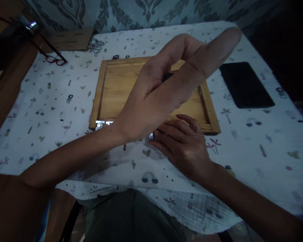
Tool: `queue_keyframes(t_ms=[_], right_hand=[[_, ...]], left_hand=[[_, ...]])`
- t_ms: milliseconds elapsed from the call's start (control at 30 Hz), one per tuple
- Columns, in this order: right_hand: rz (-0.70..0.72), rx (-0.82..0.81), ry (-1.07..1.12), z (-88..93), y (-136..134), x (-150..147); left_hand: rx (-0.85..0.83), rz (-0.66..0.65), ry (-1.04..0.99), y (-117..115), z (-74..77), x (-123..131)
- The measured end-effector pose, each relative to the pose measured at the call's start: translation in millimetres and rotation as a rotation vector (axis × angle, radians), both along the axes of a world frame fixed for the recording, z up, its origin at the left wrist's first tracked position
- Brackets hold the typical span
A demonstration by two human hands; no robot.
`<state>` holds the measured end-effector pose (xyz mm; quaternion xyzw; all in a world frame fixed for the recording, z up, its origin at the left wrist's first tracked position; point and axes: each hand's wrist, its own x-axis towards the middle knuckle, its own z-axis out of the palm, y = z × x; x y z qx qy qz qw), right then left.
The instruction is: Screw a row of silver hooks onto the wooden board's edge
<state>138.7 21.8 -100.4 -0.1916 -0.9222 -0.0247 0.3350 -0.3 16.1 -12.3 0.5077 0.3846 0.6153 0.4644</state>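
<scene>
A wooden panel [116, 87] with a raised rim lies flat on the patterned cloth. My left hand [164, 94] is lifted above it, one finger stretched to the upper right and the others curled round a small dark thing [168, 76] that I cannot name. My right hand [185, 143] rests on the cloth at the panel's near edge. Its fingers are bent and pressed on a small shiny metal fitting [150, 136], mostly hidden under my left wrist. Another metal fitting [100, 125] sits at the panel's near left corner.
A black phone [246, 84] lies right of the panel. Red-framed glasses [54, 58] and a brown cardboard piece [70, 38] are at the back left. Small metal parts [96, 45] lie near the far edge. A wooden ledge [5, 77] borders the left side.
</scene>
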Motion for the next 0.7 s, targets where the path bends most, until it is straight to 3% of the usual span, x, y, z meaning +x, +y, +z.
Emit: queue_keyframes(t_ms=[200, 367, 433, 500, 567, 700], right_hand=[[-0.013, -0.013, -0.01, -0.2, -0.9, 0.4], [-0.013, 0.0, -0.02, 0.0, -1.8, -0.2], [-0.009, 0.002, -0.015, -0.6, -2.2, -0.1], [-0.013, -0.003, -0.009, -1.7, -2.4, 0.0], [-0.018, -0.012, -0.007, -3.3, -2.4, 0.1], [-0.017, -0.009, -0.012, -6.0, -1.9, 0.3]], left_hand=[[-0.035, -0.039, -0.119, -0.1, 1.0, 0.5], [-0.496, 0.095, -0.788, -1.7, 1.8, -2.6], [-0.433, 0.036, -0.642, -3.4, 2.1, -3.1], [-0.178, -0.036, -0.303, -4.9, 1.9, -1.9], [-0.005, -0.007, -0.097, -5.3, 0.8, 0.8], [0.087, 0.053, 0.009, -1.2, -3.0, 5.7]])
